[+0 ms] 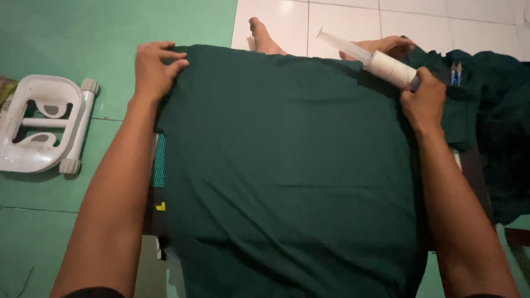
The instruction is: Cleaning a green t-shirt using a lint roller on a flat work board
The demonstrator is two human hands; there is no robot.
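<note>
head view looks down on a dark green cloth [287,165] spread flat over the person's lap, covering most of the middle of the picture. the left hand [154,69] rests on the cloth's far left corner, its grip pinching the edge with fingers curled over the fabric. the right hand [424,102] sits at the far right corner, its grip clenched around the near end of a white roll [392,69] that lies tilted across the cloth edge; a clear plastic tube [345,47] sticks out of the roll's far end, pointing up and left. two bare feet [262,36] show beyond the cloth on the white tiled floor [441,27]. to the right lies a heap of more dark green fabric [497,110], with small blue-handled snips [455,73] on it. on the green floor mat [110,33] to the left, well apart from the cloth, stands a white plastic stool [44,124] turned on its side.
</note>
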